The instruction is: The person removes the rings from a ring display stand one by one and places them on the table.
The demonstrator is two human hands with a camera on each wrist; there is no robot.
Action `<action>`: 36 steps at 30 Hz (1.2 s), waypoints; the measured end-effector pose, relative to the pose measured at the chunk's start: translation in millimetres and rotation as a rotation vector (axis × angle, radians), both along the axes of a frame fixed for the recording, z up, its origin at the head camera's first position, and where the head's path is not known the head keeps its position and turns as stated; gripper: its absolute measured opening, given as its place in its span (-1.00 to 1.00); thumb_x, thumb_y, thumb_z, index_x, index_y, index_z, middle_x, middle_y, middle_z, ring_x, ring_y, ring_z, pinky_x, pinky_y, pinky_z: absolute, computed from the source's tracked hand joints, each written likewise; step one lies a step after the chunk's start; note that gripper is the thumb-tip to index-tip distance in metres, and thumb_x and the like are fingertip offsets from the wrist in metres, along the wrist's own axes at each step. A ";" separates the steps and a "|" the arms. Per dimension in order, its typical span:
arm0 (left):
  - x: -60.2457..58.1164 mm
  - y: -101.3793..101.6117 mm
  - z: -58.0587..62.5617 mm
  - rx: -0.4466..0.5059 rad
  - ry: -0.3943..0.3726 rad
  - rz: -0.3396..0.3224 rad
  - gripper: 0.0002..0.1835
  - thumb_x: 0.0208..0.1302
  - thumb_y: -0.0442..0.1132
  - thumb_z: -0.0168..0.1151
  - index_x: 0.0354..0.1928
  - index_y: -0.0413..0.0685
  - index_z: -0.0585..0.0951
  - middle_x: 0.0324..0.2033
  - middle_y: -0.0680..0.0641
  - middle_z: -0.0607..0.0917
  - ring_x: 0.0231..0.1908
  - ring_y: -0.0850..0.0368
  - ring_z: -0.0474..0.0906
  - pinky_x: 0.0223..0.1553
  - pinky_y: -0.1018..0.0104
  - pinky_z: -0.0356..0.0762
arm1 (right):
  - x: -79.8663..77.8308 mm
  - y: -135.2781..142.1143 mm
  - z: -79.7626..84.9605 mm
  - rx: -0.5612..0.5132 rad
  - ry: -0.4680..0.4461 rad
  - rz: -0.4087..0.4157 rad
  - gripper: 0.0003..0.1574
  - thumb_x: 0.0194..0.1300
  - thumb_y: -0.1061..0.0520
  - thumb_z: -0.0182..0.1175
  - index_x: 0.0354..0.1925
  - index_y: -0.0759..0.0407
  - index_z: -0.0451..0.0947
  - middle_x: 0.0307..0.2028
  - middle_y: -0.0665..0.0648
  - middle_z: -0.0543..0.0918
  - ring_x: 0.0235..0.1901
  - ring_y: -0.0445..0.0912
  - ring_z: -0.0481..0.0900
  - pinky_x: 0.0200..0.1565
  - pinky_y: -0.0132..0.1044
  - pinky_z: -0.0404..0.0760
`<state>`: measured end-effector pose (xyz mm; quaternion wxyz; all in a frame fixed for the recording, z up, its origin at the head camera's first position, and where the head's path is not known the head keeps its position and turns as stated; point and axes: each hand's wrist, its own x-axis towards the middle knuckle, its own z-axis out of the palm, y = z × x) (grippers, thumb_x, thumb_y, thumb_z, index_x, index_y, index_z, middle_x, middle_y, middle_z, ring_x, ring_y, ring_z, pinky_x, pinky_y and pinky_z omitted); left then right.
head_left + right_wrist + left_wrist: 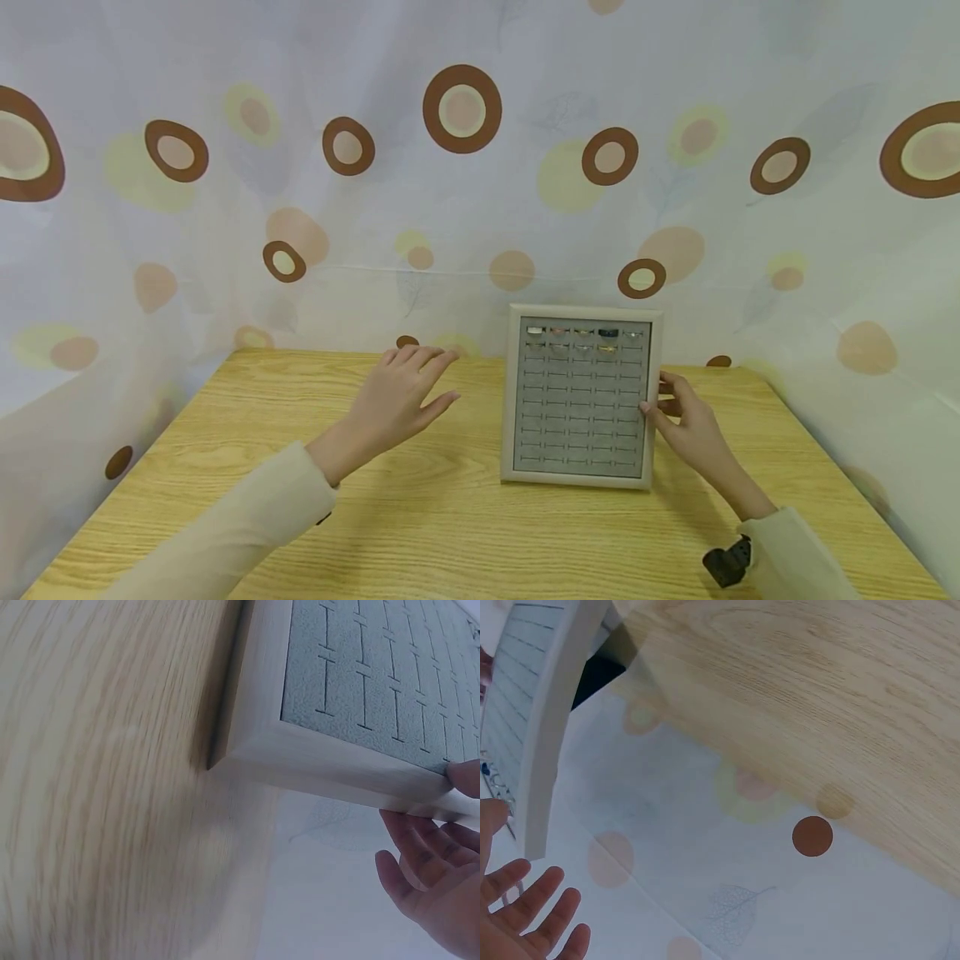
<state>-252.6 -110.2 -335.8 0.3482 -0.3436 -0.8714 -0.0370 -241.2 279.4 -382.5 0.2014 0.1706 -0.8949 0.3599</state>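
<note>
A ring display board (510, 400) with a pale frame and a grey slotted pad stands nearly upright on the table. Several rings (607, 333) sit in its top two rows of slots; the lower rows show bare slits. My right hand (690, 425) pinches the board's right edge, thumb on the front and fingers behind, as the right wrist view also shows at the frame (330, 769). To the left of the board, my left hand (401, 396) is held in the air with fingers spread and nothing in it.
The board stands on a wood-grain table (420, 533), with a dark support (596, 679) behind it in the left wrist view. A patterned curtain (465, 208) hangs along the table's back and sides. A black strap piece (727, 562) hangs at the right cuff.
</note>
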 end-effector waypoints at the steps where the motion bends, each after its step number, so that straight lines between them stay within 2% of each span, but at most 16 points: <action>1: -0.8 2.8 1.0 0.002 0.006 -0.012 -0.47 0.12 0.04 0.25 0.12 0.01 0.46 -0.10 -0.01 0.61 -0.11 0.04 0.52 -0.14 0.17 0.45 | 0.1 0.0 0.2 -0.002 -0.002 0.000 -0.41 0.27 0.25 0.08 0.20 0.45 0.17 -0.07 0.42 0.51 -0.22 0.24 0.59 -0.33 -0.43 0.54; 9: -8.4 23.3 4.0 -0.009 0.019 -0.061 -0.57 0.16 0.04 0.20 0.01 -0.02 0.53 -0.12 0.02 0.62 -0.12 0.06 0.53 -0.11 0.20 0.44 | 0.5 -0.5 0.3 -0.004 -0.018 -0.015 -0.43 0.27 0.24 0.09 0.19 0.43 0.20 -0.08 0.38 0.53 -0.24 0.13 0.60 -0.31 -0.50 0.52; 12: -10.9 30.8 4.1 -0.014 0.006 -0.068 -0.58 0.18 0.04 0.19 0.01 -0.01 0.53 -0.12 0.03 0.62 -0.12 0.08 0.53 -0.10 0.20 0.44 | -0.3 0.3 -0.6 -0.007 -0.022 -0.014 -0.42 0.27 0.23 0.09 0.19 0.44 0.20 -0.07 0.38 0.52 -0.25 -0.15 0.60 -0.30 -0.51 0.51; 15: -12.7 37.6 4.6 -0.015 0.005 -0.069 -0.59 0.17 0.03 0.20 0.00 -0.01 0.53 -0.12 0.03 0.62 -0.13 0.08 0.53 -0.12 0.20 0.45 | -0.7 1.2 -1.3 -0.010 -0.026 -0.013 -0.42 0.27 0.23 0.09 0.19 0.44 0.19 -0.05 0.39 0.51 -0.25 -0.44 0.47 -0.30 -0.52 0.51; 17: -13.9 42.0 5.4 -0.010 0.004 -0.072 -0.60 0.16 0.00 0.21 -0.01 -0.02 0.54 -0.13 0.03 0.62 -0.13 0.08 0.53 -0.12 0.20 0.45 | -0.7 1.5 -1.3 -0.013 -0.029 -0.011 -0.41 0.27 0.22 0.09 0.19 0.44 0.19 -0.05 0.40 0.50 -0.25 -0.53 0.40 -0.29 -0.52 0.51; 23: -18.9 55.8 9.6 0.001 -0.002 -0.074 -0.64 0.15 -0.05 0.23 -0.04 -0.02 0.56 -0.16 0.04 0.63 -0.13 0.09 0.53 -0.09 0.23 0.43 | -0.8 1.5 0.8 -0.020 -0.044 -0.012 -0.42 0.28 0.22 0.08 0.20 0.42 0.19 -0.04 0.40 0.50 -0.23 -0.49 0.40 -0.28 -0.52 0.50; 29: -25.7 70.0 14.9 0.037 0.013 -0.092 -0.66 0.14 -0.06 0.25 -0.07 -0.01 0.57 -0.18 0.05 0.62 -0.17 0.11 0.53 -0.15 0.26 0.43 | -2.0 2.4 1.5 -0.045 -0.058 0.007 -0.43 0.28 0.23 0.08 0.19 0.44 0.19 -0.05 0.41 0.49 -0.24 -0.51 0.40 -0.28 -0.52 0.50; 36: -30.9 83.9 20.8 0.026 0.030 -0.052 -0.71 0.15 -0.04 0.24 -0.11 0.03 0.58 -0.23 0.07 0.61 -0.21 0.15 0.52 -0.18 0.28 0.42 | -2.2 4.2 0.6 -0.075 -0.117 0.025 -0.40 0.30 0.20 0.06 0.21 0.44 0.15 -0.03 0.41 0.47 -0.26 -0.55 0.39 -0.30 -0.51 0.51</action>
